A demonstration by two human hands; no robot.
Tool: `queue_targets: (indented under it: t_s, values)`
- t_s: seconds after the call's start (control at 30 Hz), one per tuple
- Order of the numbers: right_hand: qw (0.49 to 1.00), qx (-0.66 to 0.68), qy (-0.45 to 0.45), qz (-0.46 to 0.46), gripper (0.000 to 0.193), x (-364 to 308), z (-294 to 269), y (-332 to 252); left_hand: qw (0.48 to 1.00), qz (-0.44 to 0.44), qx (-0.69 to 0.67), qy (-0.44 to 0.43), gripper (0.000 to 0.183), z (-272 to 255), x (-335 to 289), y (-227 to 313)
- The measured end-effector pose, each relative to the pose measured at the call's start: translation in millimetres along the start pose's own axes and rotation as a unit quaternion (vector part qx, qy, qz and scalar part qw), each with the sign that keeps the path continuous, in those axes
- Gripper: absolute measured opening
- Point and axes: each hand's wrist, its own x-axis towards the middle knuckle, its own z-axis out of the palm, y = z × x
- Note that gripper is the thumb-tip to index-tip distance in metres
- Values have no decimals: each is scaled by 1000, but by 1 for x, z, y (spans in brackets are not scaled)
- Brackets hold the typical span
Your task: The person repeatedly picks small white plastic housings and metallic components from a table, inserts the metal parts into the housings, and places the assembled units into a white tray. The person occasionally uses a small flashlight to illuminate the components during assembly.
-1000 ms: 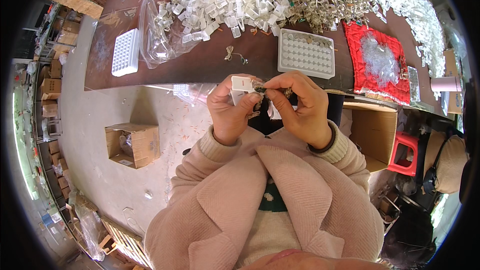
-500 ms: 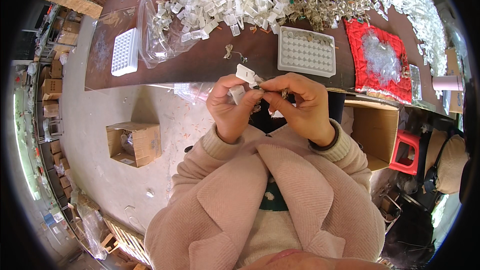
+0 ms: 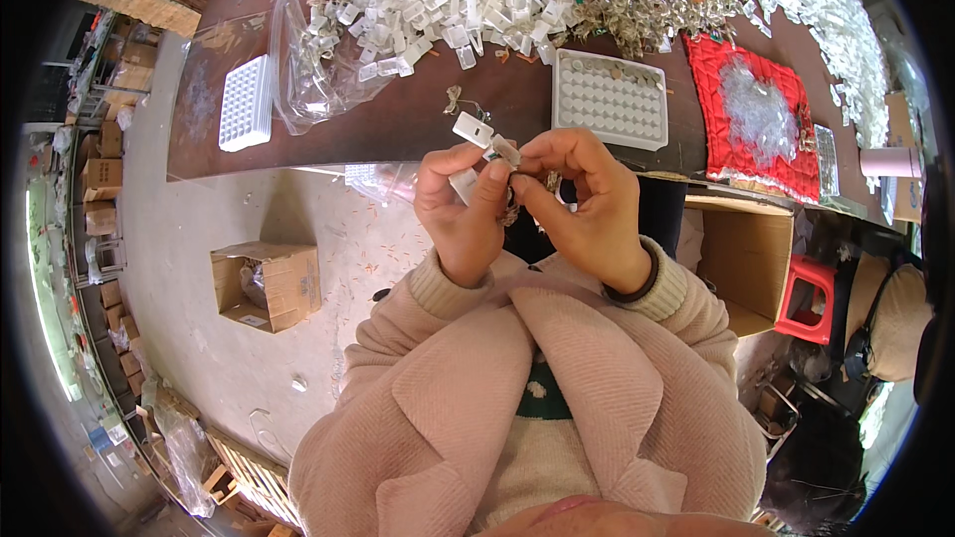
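In front of my chest, my left hand [image 3: 460, 214] pinches a small white plastic case [image 3: 473, 128] between thumb and forefinger, its flat part pointing up and away. A second white plastic piece [image 3: 464, 185] is tucked in that same hand. My right hand [image 3: 589, 201] is closed close beside it, thumb and forefinger at a paler flap [image 3: 505, 149] next to the case. A little bundle of thin wire [image 3: 553, 182] shows between my right fingers. More thin wire [image 3: 511, 215] hangs below my left thumb. What lies exactly between the right fingertips is hidden.
Heaps of white plastic cases [image 3: 438, 0] and wired parts [image 3: 652, 0] cover the table's far side. Nearer are a pocketed white tray [image 3: 607, 140], stacked white trays [image 3: 247, 104] and a red cloth [image 3: 711, 139] bearing clear bits. Cardboard boxes [image 3: 288, 288] and a red stool [image 3: 808, 300] stand below.
The white case has tilted over to the left and its paler flap shows more. My right fingers have shifted slightly left and up against it.
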Motion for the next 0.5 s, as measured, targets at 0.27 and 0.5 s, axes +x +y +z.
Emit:
queue_targets:
  t_s: [0.27,0.5]
  values:
    - [995,-78,9,-64,21,3,-7,-6,997,46,63,-10,23,-3,-1,-4]
    - [997,76,-11,0,21,5,-7,16,996,-45,-71,7,18,6,-1,1]
